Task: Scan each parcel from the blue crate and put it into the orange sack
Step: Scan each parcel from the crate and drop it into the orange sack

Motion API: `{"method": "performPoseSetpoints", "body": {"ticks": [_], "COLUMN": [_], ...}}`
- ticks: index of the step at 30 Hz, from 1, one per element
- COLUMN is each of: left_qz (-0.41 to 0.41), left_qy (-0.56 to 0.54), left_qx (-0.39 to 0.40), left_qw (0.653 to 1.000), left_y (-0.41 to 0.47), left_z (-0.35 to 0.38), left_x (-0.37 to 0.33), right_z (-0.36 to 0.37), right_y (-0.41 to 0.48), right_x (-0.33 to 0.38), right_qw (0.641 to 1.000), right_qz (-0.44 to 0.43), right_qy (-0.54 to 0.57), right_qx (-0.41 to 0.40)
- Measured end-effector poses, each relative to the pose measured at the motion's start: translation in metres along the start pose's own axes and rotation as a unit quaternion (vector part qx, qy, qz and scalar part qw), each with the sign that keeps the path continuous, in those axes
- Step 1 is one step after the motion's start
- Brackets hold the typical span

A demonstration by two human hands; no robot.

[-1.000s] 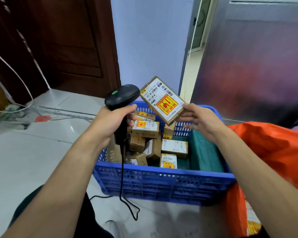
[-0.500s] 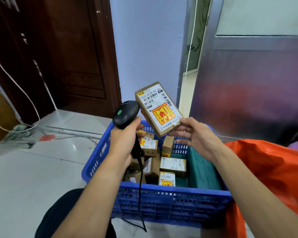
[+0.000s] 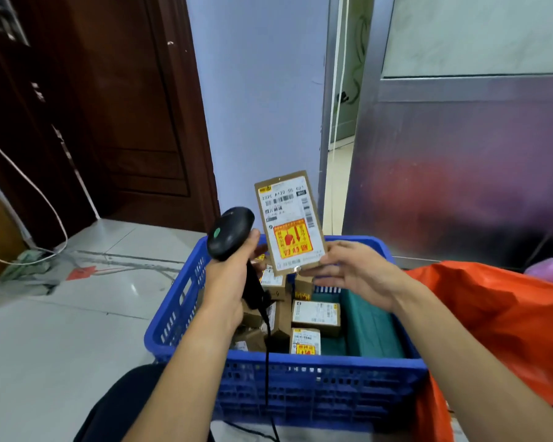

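My right hand holds a flat brown parcel by its lower edge, upright above the blue crate, its white label and red-yellow sticker facing me. My left hand grips a black corded barcode scanner just left of the parcel, head almost touching it. Several small brown labelled parcels lie in the crate's left half over a green liner. The orange sack lies right of the crate, under my right forearm.
A dark wooden door and a pale blue wall stand behind the crate; a metal-clad door is at back right. White cables trail over the tiled floor at left. The scanner cord hangs over the crate's front wall.
The parcel has turned from a slant to nearly upright and now sits close beside the scanner head. Both hands stay over the crate; the camera has tilted upward.
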State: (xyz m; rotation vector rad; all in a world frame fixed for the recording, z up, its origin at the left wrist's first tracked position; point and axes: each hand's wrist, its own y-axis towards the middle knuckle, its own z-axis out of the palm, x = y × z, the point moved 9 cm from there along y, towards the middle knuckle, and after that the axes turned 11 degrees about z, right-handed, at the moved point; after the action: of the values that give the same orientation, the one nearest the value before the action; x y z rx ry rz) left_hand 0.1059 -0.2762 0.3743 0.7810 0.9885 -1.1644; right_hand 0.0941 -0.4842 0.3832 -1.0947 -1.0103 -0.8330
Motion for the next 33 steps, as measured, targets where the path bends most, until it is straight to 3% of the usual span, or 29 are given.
{"method": "performPoseSetpoints", "body": {"ticks": [4,10,25,33], "left_qz": [-0.028,-0.034,-0.051,-0.046], "left_qy": [0.017,0.055,0.130,0.119], "left_qx": [0.043,0.092,0.159,0.160], "left_qw": [0.999,0.994,0.977,0.979], "left_y": [-0.002,0.004,-0.006,-0.005], "left_z": [0.011,0.018,0.042,0.036], "left_x": [0.014,0.027,0.046,0.045], "right_z": [0.002,-0.007,-0.031,-0.024], "right_y": [0.003,0.000,-0.015,-0.015], "right_x": [-0.012,-0.013,-0.002,-0.002], "right_qw": [1.000,0.994,0.988,0.985], "right_qz": [0.028,0.039,-0.039,-0.051], "right_qy": [0.001,-0.098,-0.029,-0.055], "right_qx": [-0.003,-0.035,-0.146,-0.153]}}
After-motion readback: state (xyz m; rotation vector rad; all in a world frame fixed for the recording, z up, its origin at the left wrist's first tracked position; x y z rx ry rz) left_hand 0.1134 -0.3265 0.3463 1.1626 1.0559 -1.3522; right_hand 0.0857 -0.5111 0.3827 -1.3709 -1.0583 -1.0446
